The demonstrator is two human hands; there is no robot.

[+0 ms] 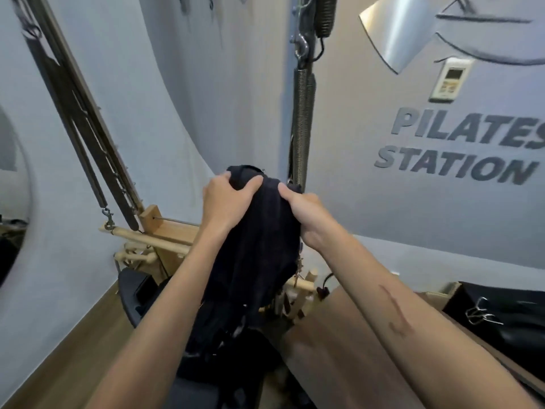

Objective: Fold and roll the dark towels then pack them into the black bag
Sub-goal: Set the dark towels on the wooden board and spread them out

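Gripping the top edge of a dark towel [259, 237], both hands hold it up in front of the grey wall [383, 202]. Left hand [228, 202]: fingers curled over the upper left of the bunched cloth, thumb lying across its front. Right hand [306, 215]: thumb pressed on the upper right of the cloth; its fingers are hidden behind the fabric, so only the pinch at the thumb can be seen. Between the hands the towel is gathered into a rounded hump, and from there it hangs down between the forearms. Its lower end merges with other dark shapes at the bottom of the view, where no edge can be made out, so whether it touches anything below cannot be told. A black bag cannot be identified with certainty; a black padded surface [501, 308] with metal clips [479, 315] lies at the right edge, cut off by the frame. Behind the towel stand a wooden frame [165, 228] and a long metal spring [302, 125], partly covered by the cloth. Wall lettering [460, 149] is cut off at the right edge
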